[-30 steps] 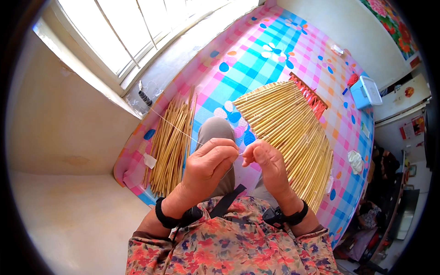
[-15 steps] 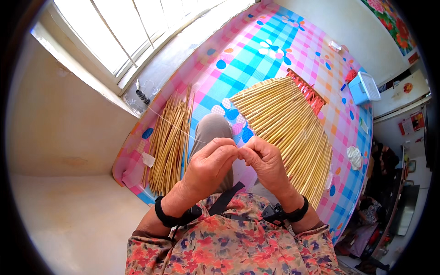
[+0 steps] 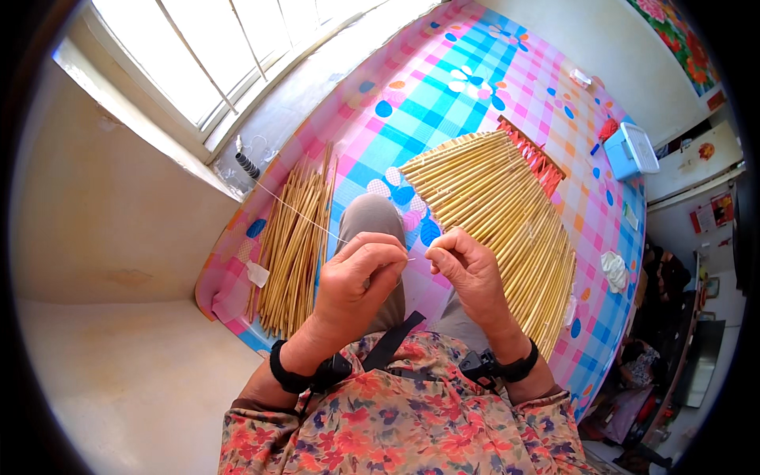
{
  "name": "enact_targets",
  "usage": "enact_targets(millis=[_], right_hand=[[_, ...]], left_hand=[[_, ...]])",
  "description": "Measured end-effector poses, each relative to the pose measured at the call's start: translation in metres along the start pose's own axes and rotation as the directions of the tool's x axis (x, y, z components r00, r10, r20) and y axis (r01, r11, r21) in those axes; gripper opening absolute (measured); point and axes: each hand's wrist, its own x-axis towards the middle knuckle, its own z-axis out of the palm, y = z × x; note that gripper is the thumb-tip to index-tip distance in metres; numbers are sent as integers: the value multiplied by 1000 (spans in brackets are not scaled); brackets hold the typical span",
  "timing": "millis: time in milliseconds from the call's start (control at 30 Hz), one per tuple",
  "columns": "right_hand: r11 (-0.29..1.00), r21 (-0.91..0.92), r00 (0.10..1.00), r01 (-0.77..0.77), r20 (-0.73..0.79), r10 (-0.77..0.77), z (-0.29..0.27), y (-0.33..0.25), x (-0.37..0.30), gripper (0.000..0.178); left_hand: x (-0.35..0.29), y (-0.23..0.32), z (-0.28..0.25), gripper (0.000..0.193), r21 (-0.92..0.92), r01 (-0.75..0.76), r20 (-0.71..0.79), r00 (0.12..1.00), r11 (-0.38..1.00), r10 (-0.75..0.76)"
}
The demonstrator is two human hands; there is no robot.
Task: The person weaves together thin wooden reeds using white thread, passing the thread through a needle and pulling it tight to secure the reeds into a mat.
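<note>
My left hand (image 3: pixel 360 279) pinches a thin white thread (image 3: pixel 302 214) above my knee. That thread runs taut from a dark ribbed spool (image 3: pixel 248 165) by the windowsill, and a short pale end pokes out past my left fingertips. Just to the right, my right hand (image 3: pixel 471 277) is closed thumb against finger; whatever it holds is too small to make out. A gap separates the two hands. Beyond my right hand lies a fan-shaped panel of straw-coloured stalks (image 3: pixel 492 204), with red lacing (image 3: pixel 541 164) at its far end. Loose stalks (image 3: pixel 293 249) lie in a pile left of my knee.
A checked pink and blue sheet (image 3: pixel 427 103) covers the raised surface. At its right side stand a light blue lidded box (image 3: pixel 630 150) and a crumpled white cloth (image 3: pixel 613 271). A barred window (image 3: pixel 214 55) and wall border the left.
My hands have drawn apart from touching fingertips, the right one moving slightly right. A short thread end now shows between them.
</note>
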Motion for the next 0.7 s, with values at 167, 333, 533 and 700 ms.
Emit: enact_targets(millis=[167, 333, 533, 700], right_hand=[[988, 154, 999, -22, 48, 15, 17, 2, 0, 14], [951, 275, 985, -141, 131, 108, 29, -1, 2, 17], [943, 309, 988, -125, 130, 89, 35, 0, 3, 13], [903, 407, 990, -136, 36, 133, 37, 7, 2, 11]], left_hand=[[-1, 3, -1, 11, -134, 112, -15, 993, 985, -115], [-2, 0, -1, 9, -203, 106, -42, 992, 973, -117], [-5, 0, 0, 9, -365, 183, -40, 976, 913, -212], [-8, -2, 3, 9, -410, 209, -98, 958, 888, -270]])
